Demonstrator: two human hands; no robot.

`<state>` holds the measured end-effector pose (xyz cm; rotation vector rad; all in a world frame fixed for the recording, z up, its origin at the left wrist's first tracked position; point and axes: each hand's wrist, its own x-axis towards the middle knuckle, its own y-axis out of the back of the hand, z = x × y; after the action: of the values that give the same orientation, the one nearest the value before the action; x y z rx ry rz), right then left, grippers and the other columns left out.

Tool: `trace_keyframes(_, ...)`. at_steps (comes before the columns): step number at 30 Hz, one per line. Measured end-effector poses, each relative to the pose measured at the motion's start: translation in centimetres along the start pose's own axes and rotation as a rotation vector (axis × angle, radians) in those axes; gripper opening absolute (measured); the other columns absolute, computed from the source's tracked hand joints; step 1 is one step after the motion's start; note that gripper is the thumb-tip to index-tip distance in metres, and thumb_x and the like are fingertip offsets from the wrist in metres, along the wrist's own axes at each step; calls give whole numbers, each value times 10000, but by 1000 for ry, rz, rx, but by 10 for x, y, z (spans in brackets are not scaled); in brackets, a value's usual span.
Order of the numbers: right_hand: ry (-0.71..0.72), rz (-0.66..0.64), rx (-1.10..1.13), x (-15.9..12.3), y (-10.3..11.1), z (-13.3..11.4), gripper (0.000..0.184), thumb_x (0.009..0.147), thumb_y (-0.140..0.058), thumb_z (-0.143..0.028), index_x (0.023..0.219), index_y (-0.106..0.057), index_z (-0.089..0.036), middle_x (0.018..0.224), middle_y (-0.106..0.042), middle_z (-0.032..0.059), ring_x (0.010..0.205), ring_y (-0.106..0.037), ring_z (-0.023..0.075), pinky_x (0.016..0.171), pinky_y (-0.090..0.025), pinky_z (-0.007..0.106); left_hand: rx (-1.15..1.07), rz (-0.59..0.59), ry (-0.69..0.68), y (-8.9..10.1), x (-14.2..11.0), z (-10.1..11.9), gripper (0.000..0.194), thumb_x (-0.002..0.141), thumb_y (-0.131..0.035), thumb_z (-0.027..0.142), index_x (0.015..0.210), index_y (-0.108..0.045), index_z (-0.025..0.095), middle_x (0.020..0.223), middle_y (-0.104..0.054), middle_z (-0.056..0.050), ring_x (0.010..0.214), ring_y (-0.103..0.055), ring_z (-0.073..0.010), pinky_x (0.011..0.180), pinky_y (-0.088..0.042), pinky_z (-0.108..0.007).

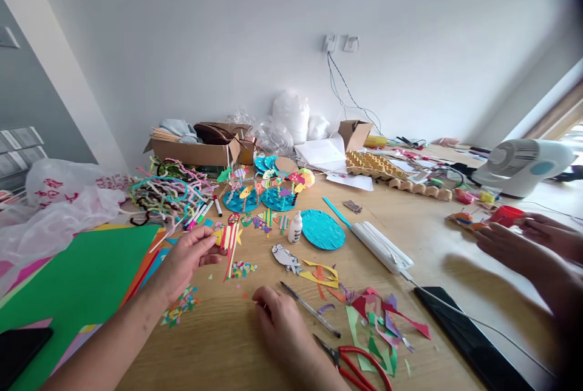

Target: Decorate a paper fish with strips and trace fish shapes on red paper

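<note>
The location is a handicraft work area. Indicators on the light-brown wooden surface (214, 342) are a flat green paper sheet (95, 266), irregular multicoloured paper scraps (364, 305), tangled multicoloured fuzzy stems (175, 192) and a small white nozzle bottle (295, 229).

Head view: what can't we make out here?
All in the head view:
- Yellow paper fish: part hidden by the left hand holding it.
- Whether anything lies under the right hand: hidden by the hand itself.
- Print on the white bottle: too small to read.
- Red-handled tool: handle ends cut off by the bottom edge.
- Dark flat object: cut off by the left edge.
</note>
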<state>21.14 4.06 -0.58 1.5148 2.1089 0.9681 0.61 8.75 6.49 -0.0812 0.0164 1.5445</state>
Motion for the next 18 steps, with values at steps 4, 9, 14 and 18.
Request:
trace_keyframes(4, 8, 1, -12, 0, 0, -2, 209, 794, -471, -57, 862, -622, -184, 843, -671, 38, 778, -607, 150, 670, -386, 196, -186, 16, 27, -14, 17, -2, 201, 688, -683, 259, 818, -554, 177, 752, -671, -5, 705, -665, -155, 647, -538, -257)
trace_keyframes(9, -21, 29, -9, 0, -2, 1, 217, 770, -477, -22, 847, -620, -167, 836, -671, 40, 760, -608, 142, 654, -386, 185, -321, 7, 106, -26, 29, -8, 85, 748, -606, 104, 795, -560, 157, 731, -688, -25, 666, -680, -148, 584, -543, -220)
trace_keyframes(14, 15, -13, -37, -1, -3, -2, 211, 775, -490, -36, 854, -618, -183, 857, -671, 28, 796, -607, 147, 674, -382, 186, -398, 16, 157, -25, 45, -9, 103, 793, -531, 46, 773, -557, 143, 721, -693, -41, 646, -675, -138, 597, -547, -226)
trace_keyframes(18, 27, -58, -77, -3, -5, -6, 195, 776, -490, -37, 836, -608, -180, 840, -667, 27, 769, -602, 139, 646, -371, 179, -437, 40, 199, -21, 59, -14, 112, 808, -517, 45, 753, -563, 131, 708, -678, -40, 624, -657, -135, 591, -544, -243)
